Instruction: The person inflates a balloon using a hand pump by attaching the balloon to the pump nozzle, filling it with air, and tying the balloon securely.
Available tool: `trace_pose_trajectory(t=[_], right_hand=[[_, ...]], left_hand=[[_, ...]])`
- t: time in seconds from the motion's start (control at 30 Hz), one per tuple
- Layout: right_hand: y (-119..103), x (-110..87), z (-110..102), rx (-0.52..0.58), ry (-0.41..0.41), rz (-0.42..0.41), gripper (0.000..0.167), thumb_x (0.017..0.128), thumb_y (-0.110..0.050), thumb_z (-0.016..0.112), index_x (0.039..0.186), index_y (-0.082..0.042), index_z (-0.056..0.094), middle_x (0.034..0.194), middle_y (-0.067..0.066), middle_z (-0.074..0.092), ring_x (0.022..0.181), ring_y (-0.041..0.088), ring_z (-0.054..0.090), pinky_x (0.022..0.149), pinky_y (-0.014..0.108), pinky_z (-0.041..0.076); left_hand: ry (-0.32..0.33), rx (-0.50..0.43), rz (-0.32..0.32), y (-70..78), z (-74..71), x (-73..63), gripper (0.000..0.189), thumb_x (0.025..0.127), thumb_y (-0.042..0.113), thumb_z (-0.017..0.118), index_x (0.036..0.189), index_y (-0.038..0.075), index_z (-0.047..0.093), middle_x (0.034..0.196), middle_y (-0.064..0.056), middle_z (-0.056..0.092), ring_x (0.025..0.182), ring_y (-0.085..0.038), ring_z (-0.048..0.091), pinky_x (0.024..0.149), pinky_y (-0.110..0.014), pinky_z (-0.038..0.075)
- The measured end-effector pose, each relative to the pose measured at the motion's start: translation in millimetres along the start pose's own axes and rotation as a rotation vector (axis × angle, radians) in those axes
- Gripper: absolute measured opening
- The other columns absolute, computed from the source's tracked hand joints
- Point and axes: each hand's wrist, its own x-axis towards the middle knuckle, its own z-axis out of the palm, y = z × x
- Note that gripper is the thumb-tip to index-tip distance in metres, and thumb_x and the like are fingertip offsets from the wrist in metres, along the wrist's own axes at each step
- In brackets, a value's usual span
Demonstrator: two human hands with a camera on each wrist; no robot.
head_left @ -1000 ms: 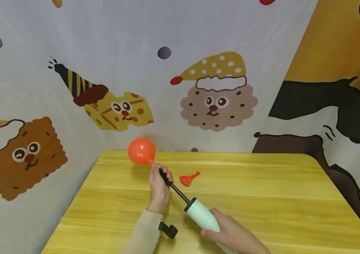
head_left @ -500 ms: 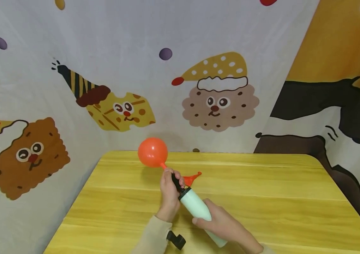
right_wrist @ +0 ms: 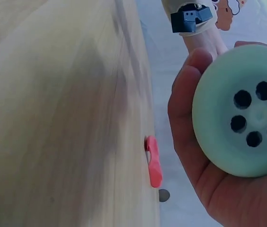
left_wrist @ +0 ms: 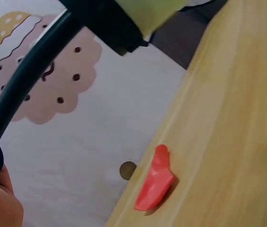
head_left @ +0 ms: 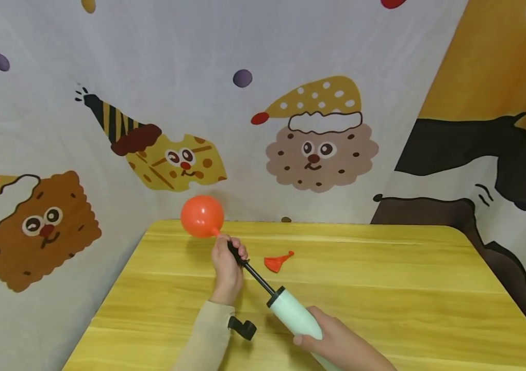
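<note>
My left hand grips the black nozzle end of a hand balloon pump, and its fingers also cover the neck of a partly inflated orange-red balloon. The pump's mint-green barrel lies in the curl of my right hand. Between the two hands a length of black rod is drawn out of the barrel. Seen from the right wrist, the barrel's round end shows several dark holes. A flat, uninflated red balloon lies on the table just right of my left hand.
The yellow wood-grain table reaches back to a wall cloth printed with cartoon snacks. A small black camera mount sticks out from my left sleeve.
The barrel slid up to the left hand, covering the rod, then drew back so the rod shows again. The left hand and inflated balloon shifted right, then back left. The flat balloon stayed put.
</note>
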Motion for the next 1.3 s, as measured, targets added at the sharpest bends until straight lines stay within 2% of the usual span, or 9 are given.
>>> trace_pose_trajectory(t=[0.17,0.37,0.53,0.63,0.8,0.87,1.0,1.13,1.3], right_hand=[[4,-4.9,0,-0.029,-0.012,-0.025,0.049,0.098,-0.037,0.071,0.13,-0.003,0.054,0.103,0.002,0.064,0.085,0.019,0.059,0.072,0.036,0.05],[2,2.7,2,-0.033,0.004,-0.029,0.051,0.098,-0.038,0.07,0.129,-0.001,0.054,0.099,0.002,0.064,0.082,0.017,0.06,0.07,0.034,0.051],[-7,16.1,4,-0.01,0.029,-0.094,0.053,0.1,-0.038,0.067,0.129,0.004,0.052,0.09,0.003,0.064,0.071,0.014,0.062,0.057,0.033,0.054],[-11,22.1,6,0.023,0.037,-0.107,0.054,0.101,-0.037,0.066,0.13,0.006,0.051,0.089,0.005,0.064,0.069,0.015,0.063,0.054,0.033,0.055],[-15,26.6,16,0.14,0.039,-0.08,0.057,0.101,-0.036,0.067,0.135,0.007,0.048,0.093,0.008,0.064,0.069,0.019,0.064,0.055,0.034,0.055],[-16,24.3,17,0.152,0.04,-0.067,0.056,0.101,-0.037,0.068,0.135,0.004,0.049,0.093,0.008,0.064,0.069,0.02,0.064,0.055,0.035,0.055],[-11,11.9,13,0.068,0.032,-0.022,0.052,0.099,-0.04,0.069,0.132,-0.002,0.054,0.1,0.004,0.065,0.081,0.019,0.063,0.066,0.038,0.055],[-2,-2.9,5,0.011,-0.013,0.027,0.05,0.097,-0.038,0.072,0.132,-0.005,0.056,0.106,0.002,0.065,0.088,0.021,0.06,0.074,0.043,0.052],[9,-12.1,1,0.002,-0.048,0.011,0.046,0.098,-0.036,0.07,0.13,-0.007,0.056,0.101,0.0,0.064,0.084,0.018,0.059,0.071,0.034,0.049]], left_hand=[[-0.036,0.02,-0.027,-4.0,-0.4,-4.7,0.031,0.113,0.015,0.027,0.087,0.009,0.044,0.069,0.0,0.048,0.05,-0.011,0.045,0.046,-0.021,0.04],[-0.084,0.029,-0.04,-15.7,3.9,-17.5,0.028,0.111,0.012,0.028,0.087,0.01,0.043,0.072,0.0,0.048,0.054,-0.01,0.046,0.047,-0.02,0.039],[-0.143,0.062,-0.088,-23.7,11.6,-32.3,0.029,0.111,0.014,0.027,0.087,0.01,0.043,0.073,0.0,0.048,0.055,-0.01,0.046,0.049,-0.02,0.041],[-0.153,0.069,-0.101,-25.1,13.9,-37.0,0.03,0.111,0.015,0.028,0.086,0.01,0.044,0.072,0.001,0.048,0.054,-0.009,0.046,0.049,-0.019,0.04],[-0.139,0.045,-0.093,-14.7,12.2,-31.1,0.031,0.111,0.014,0.029,0.084,0.01,0.044,0.069,0.001,0.048,0.051,-0.008,0.045,0.046,-0.018,0.039],[-0.131,0.042,-0.09,-10.0,9.9,-26.2,0.031,0.111,0.014,0.029,0.084,0.01,0.044,0.068,0.001,0.048,0.051,-0.008,0.045,0.046,-0.019,0.04],[-0.087,0.02,-0.067,-2.4,1.7,-13.5,0.032,0.111,0.014,0.031,0.083,0.01,0.045,0.068,0.001,0.048,0.051,-0.009,0.045,0.046,-0.019,0.039],[-0.034,-0.012,-0.045,4.9,-7.1,-2.4,0.032,0.112,0.015,0.032,0.084,0.01,0.044,0.068,0.001,0.049,0.051,-0.009,0.045,0.046,-0.019,0.038],[-0.039,-0.019,-0.065,5.0,-11.1,-1.0,0.031,0.113,0.016,0.029,0.087,0.011,0.042,0.07,0.0,0.048,0.053,-0.01,0.046,0.047,-0.02,0.038]])
